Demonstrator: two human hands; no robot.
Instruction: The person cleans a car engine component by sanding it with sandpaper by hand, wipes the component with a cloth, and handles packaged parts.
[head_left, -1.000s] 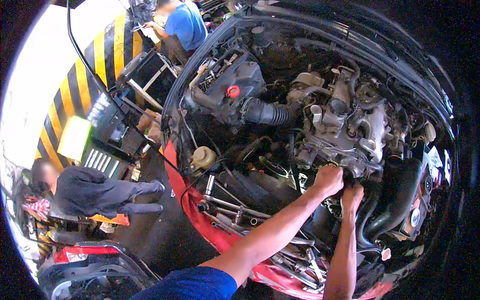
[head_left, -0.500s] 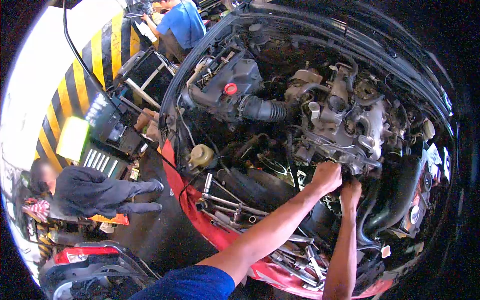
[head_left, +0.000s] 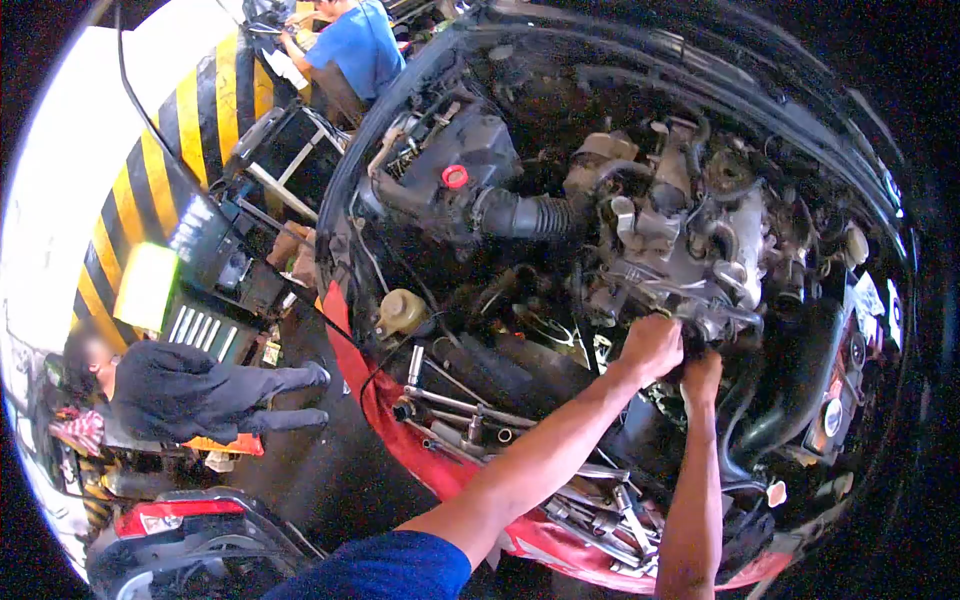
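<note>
Both my arms reach over the red front edge of a car into its engine bay. My left hand (head_left: 654, 347) is closed in a fist at the front of the engine (head_left: 690, 250), just below a metal housing (head_left: 705, 318). Close beside it on the right is my right hand (head_left: 702, 373), its fingers curled up against the same spot. A dark part (head_left: 693, 343) shows between the two hands. What the fingers grip is hidden by the hands and shadow.
Sockets and ratchets (head_left: 475, 420) lie along the red front panel (head_left: 440, 480). A ribbed intake hose (head_left: 535, 215), a coolant reservoir (head_left: 402, 312) and a black hose (head_left: 800, 400) surround the engine. At left stands a person (head_left: 190, 390); another person in blue (head_left: 360, 50) sits further back.
The view has shifted slightly. Both hands stay at the same spot on the engine, still closed, and the right forearm sits slightly further right in view.
</note>
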